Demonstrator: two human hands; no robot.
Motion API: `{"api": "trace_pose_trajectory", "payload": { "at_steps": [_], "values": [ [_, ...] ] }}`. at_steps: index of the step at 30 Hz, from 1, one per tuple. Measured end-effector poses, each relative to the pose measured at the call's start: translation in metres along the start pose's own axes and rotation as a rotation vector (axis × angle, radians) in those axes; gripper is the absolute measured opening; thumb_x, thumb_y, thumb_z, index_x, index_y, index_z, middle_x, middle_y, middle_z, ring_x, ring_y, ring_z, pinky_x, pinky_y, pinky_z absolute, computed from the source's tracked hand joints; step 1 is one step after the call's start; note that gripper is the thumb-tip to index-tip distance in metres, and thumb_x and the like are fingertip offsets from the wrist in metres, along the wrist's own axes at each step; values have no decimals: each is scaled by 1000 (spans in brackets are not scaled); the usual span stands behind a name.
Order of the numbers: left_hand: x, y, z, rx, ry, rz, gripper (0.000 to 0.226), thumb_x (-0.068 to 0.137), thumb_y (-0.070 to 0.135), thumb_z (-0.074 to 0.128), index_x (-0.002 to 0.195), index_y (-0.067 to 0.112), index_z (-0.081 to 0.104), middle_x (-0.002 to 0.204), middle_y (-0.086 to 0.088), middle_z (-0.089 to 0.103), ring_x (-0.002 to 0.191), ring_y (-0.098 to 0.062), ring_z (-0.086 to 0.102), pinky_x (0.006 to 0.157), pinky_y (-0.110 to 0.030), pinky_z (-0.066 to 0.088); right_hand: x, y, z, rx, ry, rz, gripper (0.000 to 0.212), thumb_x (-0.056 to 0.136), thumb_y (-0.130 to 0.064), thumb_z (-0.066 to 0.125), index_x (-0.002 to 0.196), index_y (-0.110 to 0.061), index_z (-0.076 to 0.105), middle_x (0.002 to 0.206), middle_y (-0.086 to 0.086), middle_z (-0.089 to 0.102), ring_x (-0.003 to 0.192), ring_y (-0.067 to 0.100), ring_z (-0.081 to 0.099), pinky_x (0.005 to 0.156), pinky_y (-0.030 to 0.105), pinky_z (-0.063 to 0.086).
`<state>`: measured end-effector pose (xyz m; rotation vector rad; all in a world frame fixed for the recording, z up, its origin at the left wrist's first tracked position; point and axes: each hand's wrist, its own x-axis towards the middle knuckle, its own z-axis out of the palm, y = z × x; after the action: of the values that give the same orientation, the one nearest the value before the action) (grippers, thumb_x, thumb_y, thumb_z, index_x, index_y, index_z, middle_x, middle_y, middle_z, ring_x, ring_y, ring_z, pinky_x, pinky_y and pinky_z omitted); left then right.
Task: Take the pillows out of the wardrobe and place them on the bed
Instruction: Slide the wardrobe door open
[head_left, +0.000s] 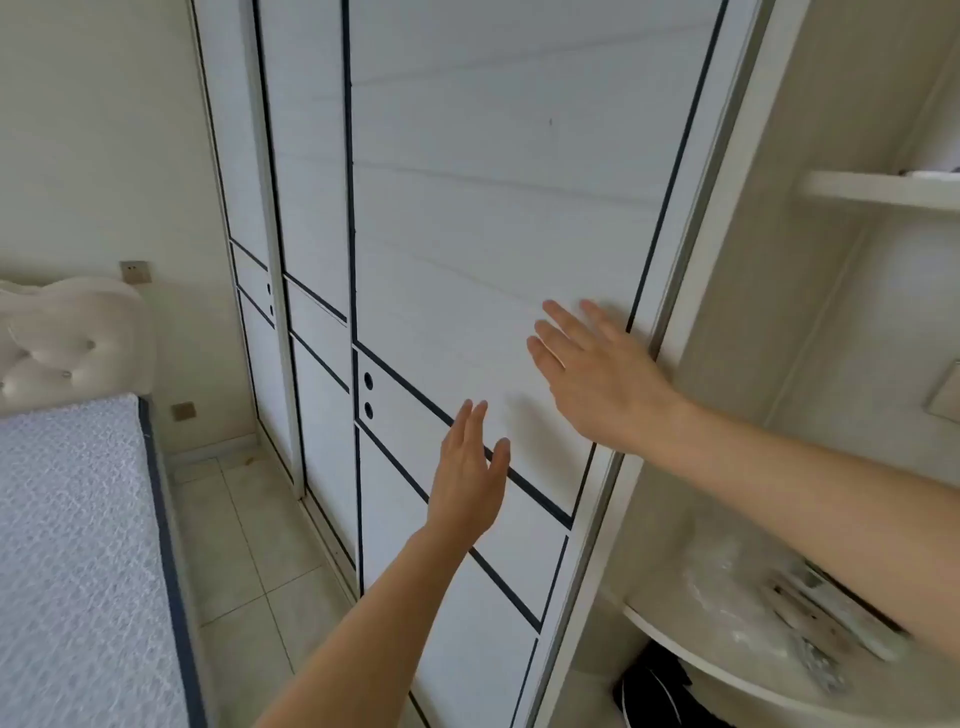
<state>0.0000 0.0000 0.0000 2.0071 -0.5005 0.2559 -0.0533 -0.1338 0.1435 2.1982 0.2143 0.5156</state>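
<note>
At the closed wardrobe door, right hand and left hand spread wide, empty; pillows unseen, presumably inside, so sliding it open likely comes next, bed waiting left.

Shut wardrobe door blocking the way in
Tiled floor lying open between door and bed.

Bed with bare quilted white mattress at left, pale tiled floor beside it, curved lower shelf at right bearing crinkled plastic wrap and metal hardware (blurred), upper shelf above.
</note>
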Motion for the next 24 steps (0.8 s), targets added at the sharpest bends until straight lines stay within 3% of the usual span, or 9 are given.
{"api": "trace_pose_trajectory", "payload": {
  "at_steps": [3,6,10,13,19,24],
  "values": [
    [11,3,21,-5,-25,-4,58,104,40,29,155,25,8,164,6,0,150,-11,1,111,-21,6,10,8,9,-143,-46,8,61,100,-36,17,151,-7,-1,161,14,0,146,36,-11,115,56,-3],
    [22,9,44,-98,-29,-15,60,104,45,25,155,27,1,163,9,-6,149,-8,-9,118,-28,0,11,9,18,-217,-95,10,66,100,-42,15,150,-6,-10,160,16,-10,145,39,-15,115,58,-5],
    [38,16,71,-140,18,52,60,104,43,20,153,23,-8,157,15,-15,144,2,-19,121,-30,-7,11,10,26,-350,-122,19,75,98,-49,16,148,-1,-14,157,22,-16,143,43,-16,113,60,-8],
    [41,15,86,-145,51,53,57,104,43,18,146,30,-18,155,16,-23,142,3,-24,120,-29,-9,13,9,30,-389,-133,16,80,97,-53,17,148,0,-15,157,22,-18,143,43,-17,113,61,-8],
    [48,-1,96,-91,93,51,63,94,60,7,146,37,-21,159,15,-25,144,0,-24,120,-30,-9,16,9,32,-418,-154,22,83,97,-56,18,147,0,-16,156,22,-21,142,44,-19,110,62,-11],
    [53,-2,100,-100,120,31,64,92,61,5,146,37,-21,159,15,-23,144,0,-23,118,-29,-10,22,6,31,-438,-177,17,84,96,-57,18,147,0,-16,156,23,-21,142,45,-19,110,62,-10]
  ]
}}
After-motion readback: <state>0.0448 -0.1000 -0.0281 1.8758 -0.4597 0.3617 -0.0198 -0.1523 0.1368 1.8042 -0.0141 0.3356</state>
